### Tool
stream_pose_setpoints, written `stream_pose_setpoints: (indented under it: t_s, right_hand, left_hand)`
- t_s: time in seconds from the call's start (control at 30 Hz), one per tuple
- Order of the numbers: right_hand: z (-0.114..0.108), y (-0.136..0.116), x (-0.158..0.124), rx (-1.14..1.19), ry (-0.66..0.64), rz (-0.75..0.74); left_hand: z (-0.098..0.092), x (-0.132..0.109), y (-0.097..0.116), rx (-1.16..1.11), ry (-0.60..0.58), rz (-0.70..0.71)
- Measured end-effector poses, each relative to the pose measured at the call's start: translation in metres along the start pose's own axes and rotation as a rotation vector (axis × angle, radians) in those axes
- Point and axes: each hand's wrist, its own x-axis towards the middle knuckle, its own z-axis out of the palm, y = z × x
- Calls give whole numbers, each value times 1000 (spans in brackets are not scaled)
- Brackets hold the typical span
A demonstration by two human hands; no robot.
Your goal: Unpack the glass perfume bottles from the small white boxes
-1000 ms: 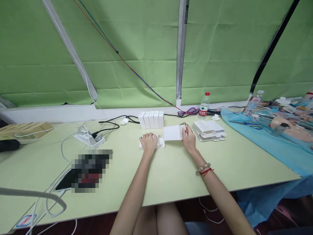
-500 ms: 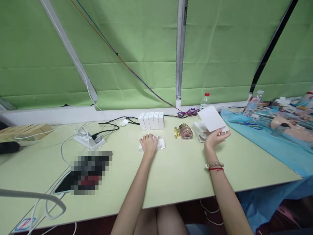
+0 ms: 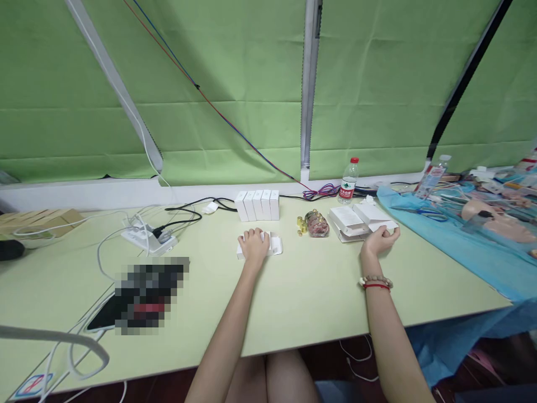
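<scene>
My left hand [image 3: 254, 246] is closed over a small white box [image 3: 241, 253] lying on the table, its open end flap [image 3: 277, 244] pointing right. To the right, my right hand [image 3: 381, 240] has its fingers curled at the near edge of a white folded sheet [image 3: 371, 212]. That sheet lies low beside and partly over a pile of white folded papers [image 3: 348, 218]. Between the hands sits a clear pouch [image 3: 318, 224] with reddish-brown contents, with several small gold pieces [image 3: 301, 224] beside it. Behind my left hand, several white boxes [image 3: 258, 205] stand upright in a row.
A red-capped water bottle [image 3: 348, 182] stands behind the papers. A power strip [image 3: 153, 240] with cables and a dark tablet-like device [image 3: 140, 296] lie to the left. Blue sheeting [image 3: 453, 240] covers the right side, with a mannequin head [image 3: 495, 218] and clutter on it.
My right hand has lowered the white sheet from a raised tilt down beside the paper pile, moving slightly right. The bottle behind now shows fully. My left hand stays on the small box.
</scene>
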Motion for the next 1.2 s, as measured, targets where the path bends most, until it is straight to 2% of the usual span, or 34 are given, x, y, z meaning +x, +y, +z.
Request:
stream_pose_setpoints:
  t_s: [0.13, 0.27, 0.47, 0.73, 0.93, 1.2]
  right_hand:
    - [2, 6, 6, -85, -27, -18]
    - [3, 11, 12, -151, -5, -40]
    - [4, 8, 11, 50, -90, 117]
    - [3, 8, 13, 139, -127, 83]
    - [3, 13, 17, -5, -90, 59]
    - [3, 13, 15, 4, -115, 16]
  left_hand:
    - [2, -5, 10, -16, -24, 62]
    - [3, -17, 28, -50, -85, 209]
    - [3, -31, 47, -96, -140, 390]
    - [3, -34, 49, -110, -156, 407]
    - [5, -33, 48, -131, -120, 425]
    - [5, -33, 48, -126, -140, 420]
